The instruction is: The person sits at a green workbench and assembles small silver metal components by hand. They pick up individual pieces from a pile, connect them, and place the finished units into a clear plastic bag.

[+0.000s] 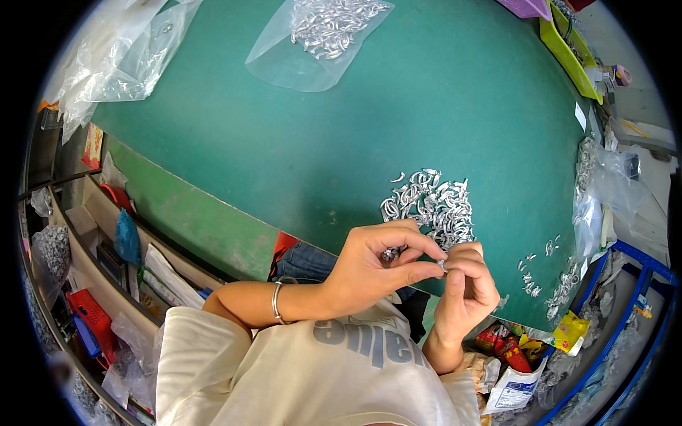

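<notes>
My left hand (pixel 376 266) holds a small cluster of silvery metal pieces (pixel 390 253) against its palm, and its thumb and forefinger pinch one small metal piece (pixel 442 265). My right hand (pixel 465 284) meets it at the fingertips and grips the same small piece. Both hands hover over the near edge of the green table (pixel 320 142). Just beyond them lies a loose pile of curved silvery metal parts (pixel 433 202). A metal bangle sits on my left wrist.
A clear plastic bag of metal parts (pixel 323 32) lies at the far side. Empty clear bags (pixel 121 57) sit far left. Small scattered parts (pixel 550 284) and more bags (pixel 604 192) line the right edge. Shelves with clutter (pixel 92 284) stand left; yellow trays (pixel 568 50) far right.
</notes>
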Demonstrator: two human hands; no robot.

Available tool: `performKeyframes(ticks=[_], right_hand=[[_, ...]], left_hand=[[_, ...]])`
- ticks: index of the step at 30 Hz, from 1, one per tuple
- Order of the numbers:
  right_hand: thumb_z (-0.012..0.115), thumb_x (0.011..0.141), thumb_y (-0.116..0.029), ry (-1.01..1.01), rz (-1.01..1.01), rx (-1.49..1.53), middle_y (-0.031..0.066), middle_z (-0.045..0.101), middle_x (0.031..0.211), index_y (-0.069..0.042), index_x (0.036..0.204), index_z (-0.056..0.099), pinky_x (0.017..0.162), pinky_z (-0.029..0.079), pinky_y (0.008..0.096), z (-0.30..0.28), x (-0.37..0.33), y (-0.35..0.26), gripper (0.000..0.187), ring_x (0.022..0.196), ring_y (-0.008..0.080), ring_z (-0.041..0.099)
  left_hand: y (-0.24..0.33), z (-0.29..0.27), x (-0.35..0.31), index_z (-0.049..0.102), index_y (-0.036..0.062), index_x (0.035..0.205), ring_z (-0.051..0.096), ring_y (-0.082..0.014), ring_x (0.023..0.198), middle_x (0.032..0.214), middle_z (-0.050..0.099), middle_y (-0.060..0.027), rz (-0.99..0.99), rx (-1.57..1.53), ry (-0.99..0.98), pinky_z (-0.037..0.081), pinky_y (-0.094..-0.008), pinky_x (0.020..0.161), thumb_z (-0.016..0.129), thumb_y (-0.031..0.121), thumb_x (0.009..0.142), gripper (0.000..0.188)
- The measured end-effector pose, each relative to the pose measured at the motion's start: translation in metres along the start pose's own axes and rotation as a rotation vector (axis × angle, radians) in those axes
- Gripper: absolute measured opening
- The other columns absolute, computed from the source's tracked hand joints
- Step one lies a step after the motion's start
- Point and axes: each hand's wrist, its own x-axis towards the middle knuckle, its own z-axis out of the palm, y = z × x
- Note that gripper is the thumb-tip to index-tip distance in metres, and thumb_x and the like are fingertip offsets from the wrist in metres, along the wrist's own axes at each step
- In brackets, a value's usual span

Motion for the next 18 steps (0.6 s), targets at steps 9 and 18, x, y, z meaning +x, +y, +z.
performKeyframes(ticks=[9, 18], right_hand=[[0.061, 0.078, 0.001, -0.065, 0.138, 0.103, 0.0086, 0.059, 0.071, 0.003, 0.076, 0.058, 0.065, 0.039, 0.0286, -0.002, -0.001, 0.006, 0.004, 0.069, 0.0195, 0.050], [0.061, 0.076, 0.002, -0.036, -0.024, -0.695, 0.0077, 0.062, 0.090, 0.001, 0.087, 0.063, 0.076, 0.041, 0.0327, -0.006, 0.038, 0.033, 0.012, 0.084, 0.0238, 0.053]], left_hand=[[-0.011, -0.005, 0.003, 0.058, 0.0001, 0.087, 0.039, -0.0060, 0.066, 0.077, 0.048, 0.0011, -0.201, -0.141, -0.069, 0.034, -0.0220, 0.058, 0.062, 0.005, 0.083, 0.008], [-0.015, -0.023, -0.001, 0.053, 0.0020, 0.087, 0.047, -0.0112, 0.066, 0.084, 0.054, -0.0077, -0.309, -0.453, -0.077, 0.038, -0.0241, 0.055, 0.050, 0.011, 0.090, 0.010]])
